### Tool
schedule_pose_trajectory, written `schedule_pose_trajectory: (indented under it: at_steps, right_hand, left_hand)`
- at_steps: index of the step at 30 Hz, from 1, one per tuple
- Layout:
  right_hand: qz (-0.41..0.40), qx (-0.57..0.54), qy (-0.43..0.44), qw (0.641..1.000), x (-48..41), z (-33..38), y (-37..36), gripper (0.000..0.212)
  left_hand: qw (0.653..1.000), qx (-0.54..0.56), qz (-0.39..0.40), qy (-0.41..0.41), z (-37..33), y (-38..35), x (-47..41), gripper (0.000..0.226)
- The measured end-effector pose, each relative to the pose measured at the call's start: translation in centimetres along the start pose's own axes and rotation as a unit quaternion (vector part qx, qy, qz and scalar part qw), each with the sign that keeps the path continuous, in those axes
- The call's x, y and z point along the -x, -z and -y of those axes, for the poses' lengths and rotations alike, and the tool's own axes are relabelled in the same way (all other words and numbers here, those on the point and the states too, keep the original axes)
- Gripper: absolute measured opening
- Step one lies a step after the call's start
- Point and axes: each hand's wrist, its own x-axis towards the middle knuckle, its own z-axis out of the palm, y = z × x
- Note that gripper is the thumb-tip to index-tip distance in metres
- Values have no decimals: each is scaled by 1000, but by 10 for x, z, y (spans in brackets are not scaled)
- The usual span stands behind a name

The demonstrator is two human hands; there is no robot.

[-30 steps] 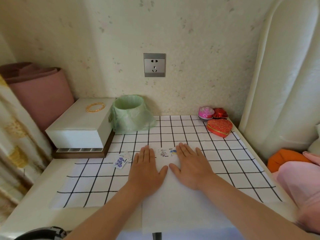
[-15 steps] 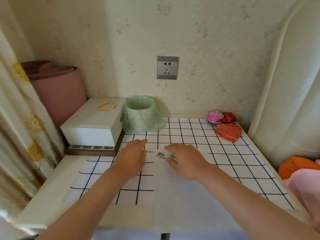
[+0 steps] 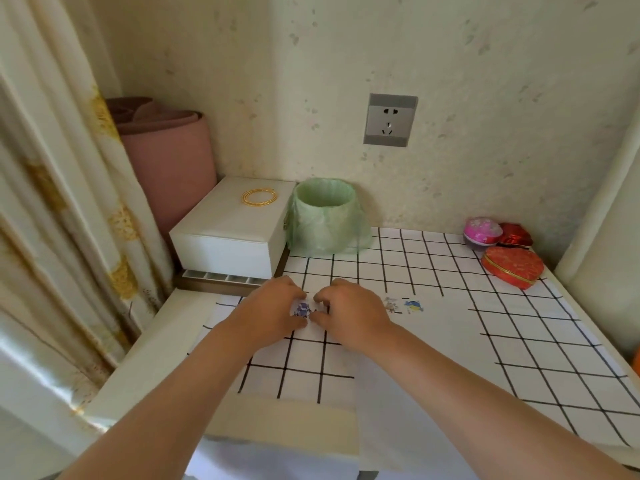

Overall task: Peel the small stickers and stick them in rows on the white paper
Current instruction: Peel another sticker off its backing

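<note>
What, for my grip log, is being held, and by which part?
A small sticker sheet: the left hand holds its left side, the right hand pinches its right edge.

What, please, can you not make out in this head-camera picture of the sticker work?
All head view.
1. Sticker sheet: largely covered by the left hand and right hand; whether a sticker is lifted cannot be told.
2. Grey sticker and blue sticker on the white paper: too small to read.
3. Tray: mostly hidden under the white box.
4. Orange thing: cut off by the right edge.
</note>
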Motion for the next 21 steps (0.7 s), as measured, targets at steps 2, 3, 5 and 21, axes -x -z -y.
schedule_pose_trajectory:
  at_steps: [2, 3, 5, 21]
  right_hand:
    - [-2, -14, -8, 1000, -3, 2, -2, 29]
    - [-4, -27, -15, 1000, -4, 3, -3, 26]
    - [-1, -65, -34, 997, -5, 5, -3, 19]
    - [19, -485, -183, 855, 14, -23, 67, 7]
  left_hand:
    - [1000, 8, -10, 5, 3, 0, 0, 50]
    - [1000, 12, -16, 3, 4, 0, 0, 50]
    - [999, 19, -28, 0, 4, 1, 1, 45]
    - [863, 494, -59, 92, -45, 29, -4, 8]
